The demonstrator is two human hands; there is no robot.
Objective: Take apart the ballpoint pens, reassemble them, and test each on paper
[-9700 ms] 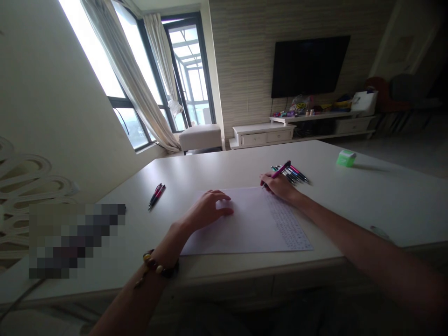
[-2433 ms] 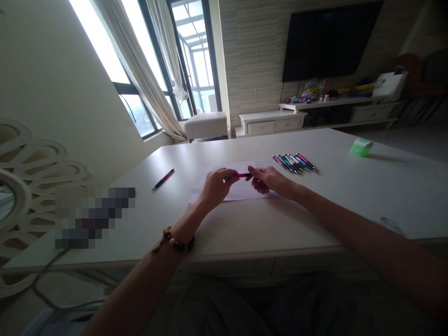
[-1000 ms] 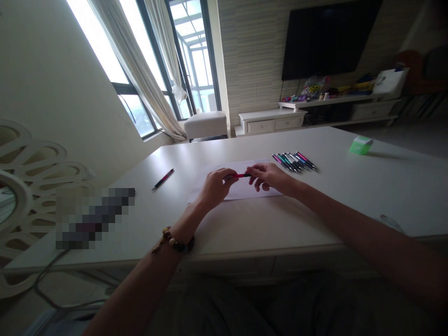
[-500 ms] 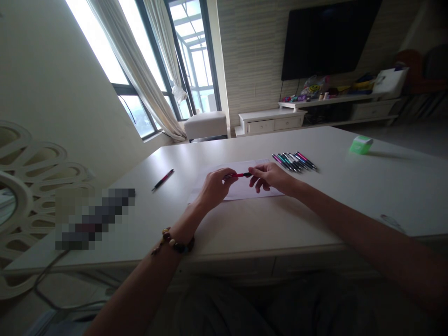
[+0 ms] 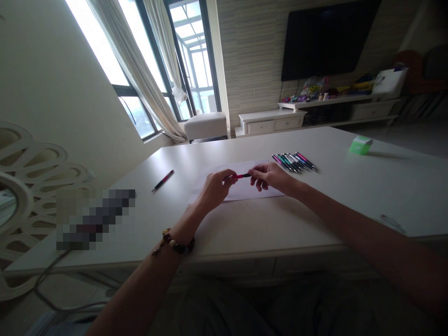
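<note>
A red and black pen [image 5: 241,176] lies level above a white sheet of paper [image 5: 241,193], held between my two hands. My left hand [image 5: 217,188] grips its left end, which the fingers hide. My right hand [image 5: 269,178] pinches the dark right end with the fingertips. Both hands hover over the sheet on a white table [image 5: 315,205]. A beaded bracelet [image 5: 177,246] circles my left wrist. Beyond my right hand lies a fanned group of several pens [image 5: 294,163]. A single dark red pen [image 5: 163,180] rests left of the sheet.
A small green box [image 5: 360,145] stands near the table's far right side. A pixelated patch [image 5: 94,219] covers part of the table's left side. Cables hang below the left edge. A white cabinet [image 5: 269,123] and a stool [image 5: 205,126] stand beyond the table.
My left hand has shifted slightly right along the pen, leaving less of the pen showing between my hands. The pens on the table have not moved.
</note>
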